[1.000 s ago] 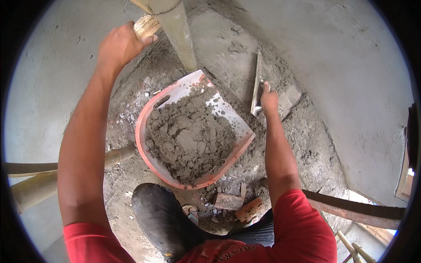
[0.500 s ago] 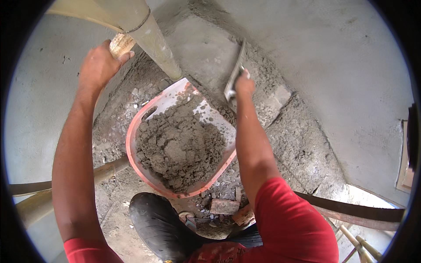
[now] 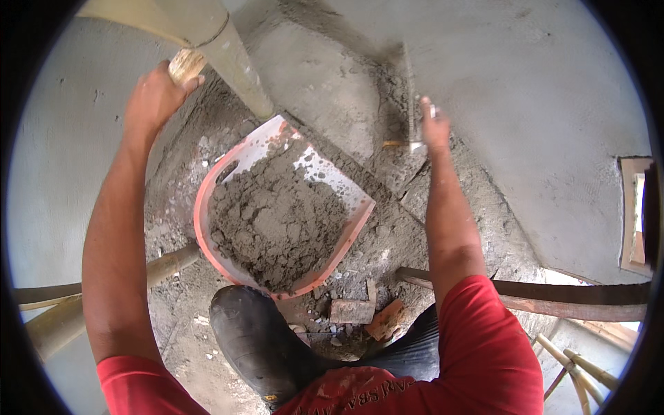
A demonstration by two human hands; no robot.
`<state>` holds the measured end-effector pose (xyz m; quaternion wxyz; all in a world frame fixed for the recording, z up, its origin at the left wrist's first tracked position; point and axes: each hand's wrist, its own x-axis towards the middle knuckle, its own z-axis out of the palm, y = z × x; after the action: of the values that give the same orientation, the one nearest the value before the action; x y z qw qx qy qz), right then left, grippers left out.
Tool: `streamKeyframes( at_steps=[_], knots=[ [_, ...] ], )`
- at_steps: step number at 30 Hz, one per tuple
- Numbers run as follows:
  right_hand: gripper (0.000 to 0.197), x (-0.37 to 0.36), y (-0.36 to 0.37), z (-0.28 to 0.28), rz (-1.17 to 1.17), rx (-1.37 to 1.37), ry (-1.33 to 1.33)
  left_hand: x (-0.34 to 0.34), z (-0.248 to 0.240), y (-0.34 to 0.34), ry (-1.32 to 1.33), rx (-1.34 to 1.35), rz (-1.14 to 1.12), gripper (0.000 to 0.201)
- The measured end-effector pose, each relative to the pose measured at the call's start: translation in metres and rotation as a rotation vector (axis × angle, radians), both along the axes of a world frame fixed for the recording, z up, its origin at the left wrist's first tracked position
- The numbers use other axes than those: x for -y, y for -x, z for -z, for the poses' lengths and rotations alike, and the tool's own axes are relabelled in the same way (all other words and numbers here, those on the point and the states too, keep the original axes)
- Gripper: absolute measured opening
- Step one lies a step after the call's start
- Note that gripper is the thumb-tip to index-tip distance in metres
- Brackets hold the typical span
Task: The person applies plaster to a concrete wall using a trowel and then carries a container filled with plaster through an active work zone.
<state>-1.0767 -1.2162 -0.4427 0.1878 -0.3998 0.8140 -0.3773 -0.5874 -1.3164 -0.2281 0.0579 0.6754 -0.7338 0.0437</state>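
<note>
My right hand (image 3: 434, 128) grips a plastering trowel (image 3: 411, 90), its long blade seen edge-on and slightly blurred, over a rough patch of wet mortar beside the grey wall. Left of the blade lies a smoother grey mortar surface (image 3: 304, 76). My left hand (image 3: 153, 100) is closed around the cut end of a light wooden piece (image 3: 187, 66), close against an upright pole (image 3: 242, 72). Between my arms sits a cut-open orange and white plastic tub (image 3: 198, 221) with a heap of grey mortar (image 3: 277, 211) in it.
Plastered walls (image 3: 539, 131) rise on both sides. Broken bricks (image 3: 351, 311) and rubble lie near my black boot (image 3: 252, 325). A timber (image 3: 553, 297) crosses at the right, and a bamboo pole (image 3: 173, 266) at the left. Thin poles (image 3: 581, 370) stand at the lower right.
My right hand has moved right with the trowel, from the smoother surface to the rough mortar near the wall. The left hand keeps its grip on the wood. My view has shifted slightly.
</note>
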Motion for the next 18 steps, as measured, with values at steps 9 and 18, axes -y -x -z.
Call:
streamKeyframes(
  at_steps=[9,18],
  knots=[
    [0.074,0.027,-0.002,-0.059,-0.185,-0.042,-0.235,0.013,0.006,-0.025,0.006,0.08,0.058,0.081],
    [0.089,-0.011,-0.04,0.019,-0.482,-0.321,-0.688,0.005,0.0,-0.014,0.022,0.04,-0.05,0.081]
  ],
)
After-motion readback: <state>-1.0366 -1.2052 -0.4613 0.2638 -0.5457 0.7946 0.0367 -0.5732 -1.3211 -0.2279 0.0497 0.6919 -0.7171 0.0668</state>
